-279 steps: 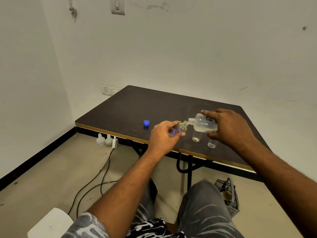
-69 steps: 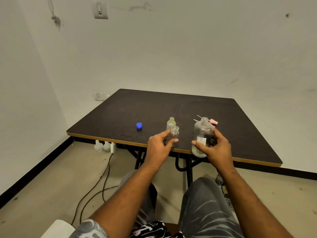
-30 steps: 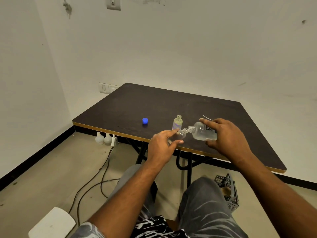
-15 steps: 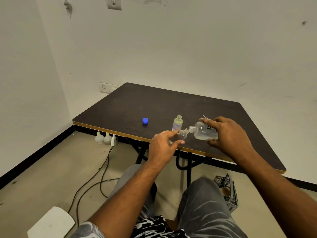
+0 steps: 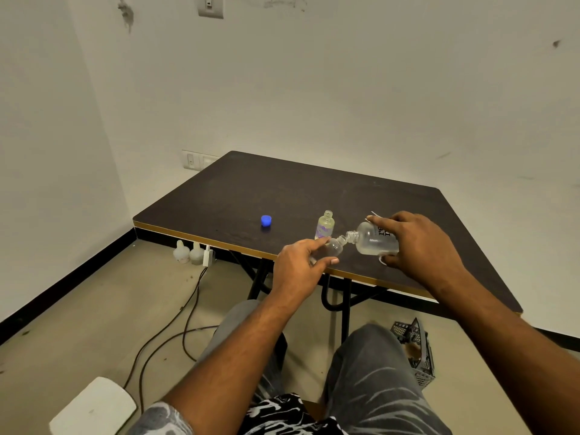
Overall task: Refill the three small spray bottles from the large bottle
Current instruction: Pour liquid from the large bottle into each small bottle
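Note:
My right hand (image 5: 417, 243) grips the large clear bottle (image 5: 372, 238), tipped on its side with its neck pointing left. Its mouth meets the open mouth of a small clear bottle (image 5: 333, 246), which my left hand (image 5: 298, 265) holds tilted near the table's front edge. A second small bottle (image 5: 325, 226), uncapped with a purple label and pale liquid, stands upright just behind them. A blue cap (image 5: 266, 220) lies on the dark table (image 5: 282, 189) to the left. A third small bottle is hidden from view.
Something thin and white (image 5: 375, 214) pokes out behind my right hand. Under the table run black cables (image 5: 175, 321), with white plugs (image 5: 191, 254) by the wall. A black crate (image 5: 414, 350) sits on the floor at right, a white stool (image 5: 94, 406) at lower left.
Over the last second both hands hold nearly still, with the large bottle tipped at the small one. Earlier, the large bottle stood upright; my right hand has since lifted and tilted it.

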